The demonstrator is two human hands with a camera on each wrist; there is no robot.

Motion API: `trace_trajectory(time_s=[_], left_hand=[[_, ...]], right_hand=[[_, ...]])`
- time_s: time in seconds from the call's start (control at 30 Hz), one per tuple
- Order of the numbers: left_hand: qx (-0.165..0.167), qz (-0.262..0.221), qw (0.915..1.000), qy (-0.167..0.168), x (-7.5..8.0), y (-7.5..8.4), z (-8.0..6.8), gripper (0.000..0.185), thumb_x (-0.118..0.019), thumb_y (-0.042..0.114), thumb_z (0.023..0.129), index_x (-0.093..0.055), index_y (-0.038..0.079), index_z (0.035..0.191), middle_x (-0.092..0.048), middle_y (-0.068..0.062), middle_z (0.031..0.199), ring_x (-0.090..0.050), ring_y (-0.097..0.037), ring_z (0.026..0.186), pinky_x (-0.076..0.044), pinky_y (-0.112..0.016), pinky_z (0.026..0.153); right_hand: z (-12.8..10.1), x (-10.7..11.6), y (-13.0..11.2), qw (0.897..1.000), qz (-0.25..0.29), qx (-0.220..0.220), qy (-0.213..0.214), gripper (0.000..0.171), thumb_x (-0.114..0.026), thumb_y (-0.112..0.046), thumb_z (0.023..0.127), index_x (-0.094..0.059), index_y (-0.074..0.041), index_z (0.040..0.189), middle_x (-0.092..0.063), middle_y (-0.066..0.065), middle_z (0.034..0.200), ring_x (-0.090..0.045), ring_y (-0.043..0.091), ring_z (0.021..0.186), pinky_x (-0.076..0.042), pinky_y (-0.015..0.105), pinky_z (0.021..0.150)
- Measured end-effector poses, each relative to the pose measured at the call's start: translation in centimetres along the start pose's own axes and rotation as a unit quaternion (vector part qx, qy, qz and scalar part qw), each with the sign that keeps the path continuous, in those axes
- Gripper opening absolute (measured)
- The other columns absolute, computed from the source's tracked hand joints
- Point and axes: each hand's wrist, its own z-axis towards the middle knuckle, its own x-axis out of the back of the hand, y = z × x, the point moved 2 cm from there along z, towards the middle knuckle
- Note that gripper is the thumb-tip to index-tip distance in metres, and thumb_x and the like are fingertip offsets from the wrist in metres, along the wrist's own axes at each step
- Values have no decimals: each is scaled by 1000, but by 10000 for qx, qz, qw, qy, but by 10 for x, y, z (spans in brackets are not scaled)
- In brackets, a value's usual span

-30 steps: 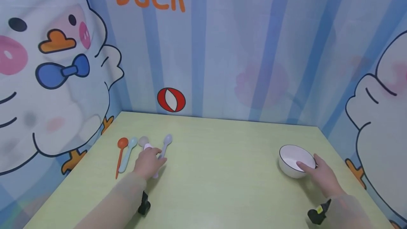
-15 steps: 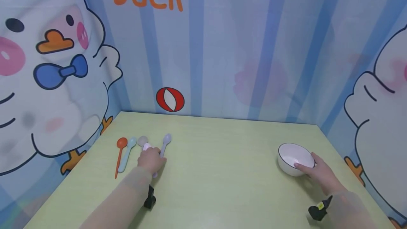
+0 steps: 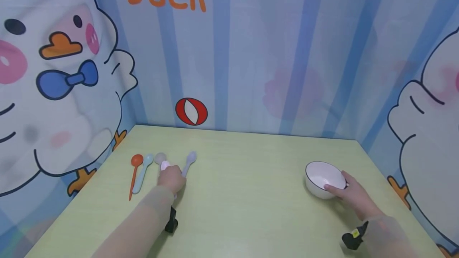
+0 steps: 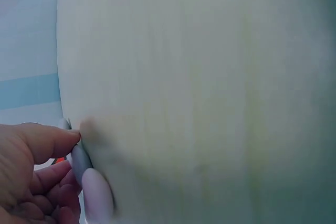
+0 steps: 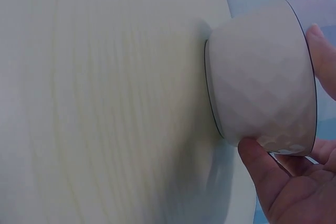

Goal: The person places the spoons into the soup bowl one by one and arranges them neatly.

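While the printed backdrop of blue stripes and cartoon ducks [image 3: 64, 71], with its orange lettering and a red-and-white ball, walled in the scene on three sides, the pale green wooden tabletop [image 3: 244, 194] filled the space below it. On that table's right side stood the white ceramic bowl with a dark rim [image 3: 320, 179], upright and, as far as the head view showed, with nothing in it. The right hand [image 3: 349, 198] gripped it at the near side, thumb hooked over the rim and fingers curled against the faceted outer wall. Over to the left lay a row of plastic spoons: an orange spoon [image 3: 134, 172], a light blue spoon [image 3: 142, 174], a beige spoon [image 3: 159, 157] and a lavender spoon [image 3: 188, 163], side by side with bowls pointing away. The left hand [image 3: 171, 179] pinched the pink spoon [image 3: 165, 165] lying among them, thumb and fingers closed on its handle. Compared with a second earlier, the bowl had slid a little leftward under the right hand, and the left hand had tightened over the spoon handle.
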Motion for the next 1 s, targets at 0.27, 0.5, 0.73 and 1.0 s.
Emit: trace_trajectory(time_s=[0.27,0.5,0.73,1.0], left_hand=[[-46,-168,9998,-69,-1,3,-4,23,-63,5,81,-65,-6,100,-64,-15,85,-58,-28,77,-51,-43,76],[62,-425,9988,-247,-3,2,-4,27,-64,7,82,-65,-6,105,-65,-14,91,-59,-28,81,-51,-41,76],[-48,-552,9976,-408,-5,1,-5,23,-62,7,82,-65,-5,102,-65,-11,86,-58,-25,76,-51,-36,66],[-153,-980,9937,-524,-4,4,-11,18,-69,13,83,-67,1,96,-62,-6,81,-53,-21,69,-46,-31,57]], right_hand=[[-1,-15,-10,9998,14,189,-91,112,-70,-46,85,5,7,149,0,35,153,-3,52,139,-11,64,109],[-5,-29,-24,9982,90,571,-171,105,-71,-37,87,1,9,149,-4,35,152,-5,51,140,-12,62,111],[-4,-45,-37,9971,242,668,-276,103,-72,-35,86,-3,7,150,-7,33,153,-8,49,140,-14,61,111],[-3,-62,-46,9959,250,802,-334,102,-74,-34,84,-8,7,150,-11,31,154,-10,47,141,-14,58,112]])
